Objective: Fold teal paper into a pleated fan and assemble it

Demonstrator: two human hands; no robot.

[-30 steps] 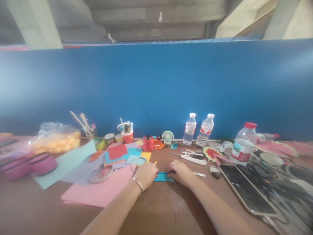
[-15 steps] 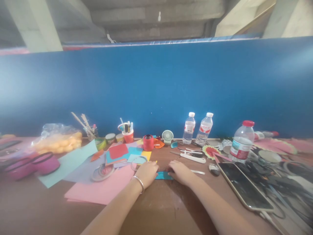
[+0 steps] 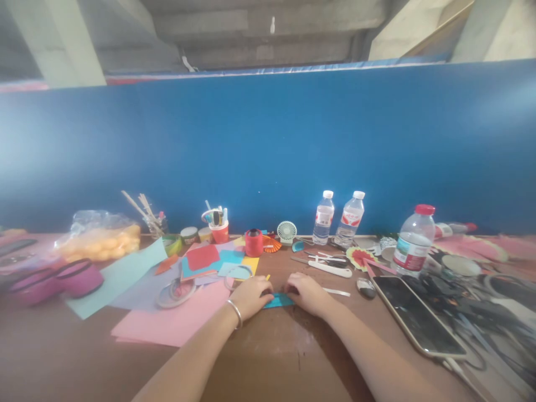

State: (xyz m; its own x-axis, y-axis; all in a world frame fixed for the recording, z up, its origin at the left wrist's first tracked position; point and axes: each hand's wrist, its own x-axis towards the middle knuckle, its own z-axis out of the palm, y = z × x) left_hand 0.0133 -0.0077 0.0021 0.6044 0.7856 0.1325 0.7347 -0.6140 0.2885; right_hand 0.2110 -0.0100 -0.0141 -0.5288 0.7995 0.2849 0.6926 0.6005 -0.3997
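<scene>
Blue partition spans the full width behind the table, which is brown and scuffed at the near edge. A large pink sheet lies flat left of centre, its right edge just beside the left forearm; a pale blue sheet lies farther left, partly under other papers. A phone lies screen-up, dark, at the right and well apart from the hands. Behind it stands a red-capped water bottle, upright. Two small bottles stand upright side by side against the partition, near a mini fan. A red spool stands left of the fan, and a tape roll lies on the papers. Left hand and right hand both lie palm-down at table centre, close together, fingertips facing each other. Between them lies the teal paper piece, flat on the table, only its middle showing. The left grip is closed on its left end and the right grip on its right end, fingers curled down onto it. A silver bracelet sits on the left wrist.
</scene>
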